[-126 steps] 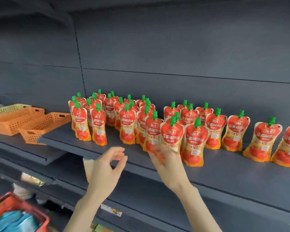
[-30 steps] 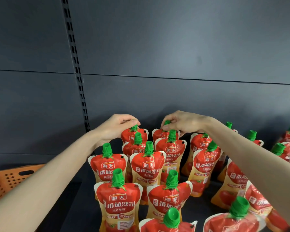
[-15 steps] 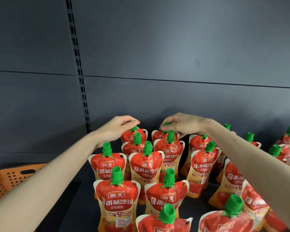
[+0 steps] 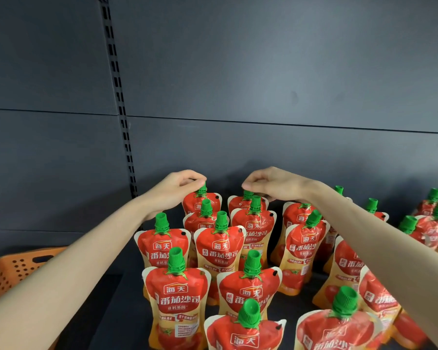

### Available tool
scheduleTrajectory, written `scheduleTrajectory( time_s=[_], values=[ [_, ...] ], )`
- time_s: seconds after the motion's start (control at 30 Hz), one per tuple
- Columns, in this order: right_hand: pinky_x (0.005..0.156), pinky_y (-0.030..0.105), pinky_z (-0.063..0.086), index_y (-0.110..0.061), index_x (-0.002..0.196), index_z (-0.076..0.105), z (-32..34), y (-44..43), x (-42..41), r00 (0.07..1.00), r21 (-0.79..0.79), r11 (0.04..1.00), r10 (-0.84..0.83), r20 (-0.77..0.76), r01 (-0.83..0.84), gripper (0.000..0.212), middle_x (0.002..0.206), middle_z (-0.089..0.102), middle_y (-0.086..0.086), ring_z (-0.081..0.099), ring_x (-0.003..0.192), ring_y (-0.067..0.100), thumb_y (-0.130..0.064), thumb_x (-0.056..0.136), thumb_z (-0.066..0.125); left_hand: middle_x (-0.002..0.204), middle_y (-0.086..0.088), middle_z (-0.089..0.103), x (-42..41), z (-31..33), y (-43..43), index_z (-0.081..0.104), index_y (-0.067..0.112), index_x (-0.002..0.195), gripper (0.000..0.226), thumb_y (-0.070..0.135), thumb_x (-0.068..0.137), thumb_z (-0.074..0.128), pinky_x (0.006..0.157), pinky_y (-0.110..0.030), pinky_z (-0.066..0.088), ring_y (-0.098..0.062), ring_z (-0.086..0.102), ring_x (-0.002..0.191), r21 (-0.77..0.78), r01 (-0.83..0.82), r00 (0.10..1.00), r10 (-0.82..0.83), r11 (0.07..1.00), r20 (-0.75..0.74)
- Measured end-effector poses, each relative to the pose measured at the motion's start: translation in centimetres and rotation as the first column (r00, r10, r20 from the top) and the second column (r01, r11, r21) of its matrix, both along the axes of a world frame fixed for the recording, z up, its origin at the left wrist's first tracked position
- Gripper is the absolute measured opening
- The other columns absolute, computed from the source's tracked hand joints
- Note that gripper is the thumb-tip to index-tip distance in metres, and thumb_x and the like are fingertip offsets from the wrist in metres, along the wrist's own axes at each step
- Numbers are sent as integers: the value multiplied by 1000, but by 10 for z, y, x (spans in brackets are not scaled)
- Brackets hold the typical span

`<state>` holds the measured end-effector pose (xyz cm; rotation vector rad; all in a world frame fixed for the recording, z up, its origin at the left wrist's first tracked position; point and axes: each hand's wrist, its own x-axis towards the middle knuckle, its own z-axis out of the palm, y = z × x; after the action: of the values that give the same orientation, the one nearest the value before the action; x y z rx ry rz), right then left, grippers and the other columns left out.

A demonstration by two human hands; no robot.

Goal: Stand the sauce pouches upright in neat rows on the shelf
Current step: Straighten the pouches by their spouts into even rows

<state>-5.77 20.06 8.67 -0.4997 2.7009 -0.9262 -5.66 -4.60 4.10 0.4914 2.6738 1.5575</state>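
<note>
Red and yellow sauce pouches [image 4: 219, 246] with green screw caps are shown standing upright in rows on a dark grey shelf [image 4: 127, 319], running from the front edge back to the grey back panel [image 4: 263, 84]. Two bare forearms are stretched over them to the rearmost row. The cap of the back-left pouch [image 4: 200, 202] is pinched between the thumb and curled fingers of the left hand [image 4: 177, 189]. The right hand [image 4: 271, 184] is held with its fingers curled downward just over the cap of the back-right pouch [image 4: 240, 203]; whether that cap is gripped or only touched cannot be told. More pouches are seen standing further right. An orange perforated basket [image 4: 13, 271] is visible at the lower left, beside the shelf.
</note>
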Motion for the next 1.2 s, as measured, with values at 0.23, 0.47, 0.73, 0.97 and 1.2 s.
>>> scheduleTrajectory(
  time_s=[0.23, 0.47, 0.73, 0.97, 1.2],
  values=[
    [98, 30, 46, -19, 110, 61, 7, 4, 8, 971, -74, 997, -28, -236, 11, 28, 112, 64, -2, 59, 107, 14, -32, 87, 63, 109, 13, 63, 13, 18, -8, 63, 24, 109, 19, 28, 92, 55, 88, -16, 41, 2, 55, 102, -74, -92, 976, 75, 993, -205],
    [92, 29, 50, -19, 108, 63, 5, 7, 28, 985, 22, 998, 53, -166, -50, 32, 106, 67, 0, 63, 98, 11, -32, 80, 71, 107, 11, 69, 30, 29, 2, 66, 22, 112, 28, 34, 89, 56, 87, -21, 52, -1, 63, 101, -200, 187, 982, -185, 962, 31],
    [94, 34, 51, -13, 109, 65, -5, 5, 30, 997, 43, 997, 67, -27, -65, 22, 101, 70, -1, 66, 94, 14, -23, 90, 60, 78, 1, 70, 33, 34, 6, 65, 19, 113, 29, 31, 94, 47, 72, -19, 54, -6, 68, 76, -188, 325, 925, -271, 927, 265],
    [89, 31, 52, -13, 105, 66, -12, 1, 26, 995, -8, 998, 61, -85, -62, 18, 95, 70, -3, 66, 92, 12, -22, 91, 58, 106, -2, 71, 25, 26, -3, 68, 20, 105, 22, 26, 93, 52, 86, -30, 53, -15, 67, 100, -131, 270, 952, -244, 954, 187],
    [94, 36, 52, -13, 108, 63, -11, -5, 20, 996, -15, 997, 69, -56, -70, 20, 104, 70, 1, 66, 97, 15, -22, 92, 57, 103, 0, 72, 21, 23, -9, 70, 20, 103, 22, 28, 92, 53, 91, -46, 49, -18, 66, 100, -133, 240, 967, -224, 962, 122]
  ],
)
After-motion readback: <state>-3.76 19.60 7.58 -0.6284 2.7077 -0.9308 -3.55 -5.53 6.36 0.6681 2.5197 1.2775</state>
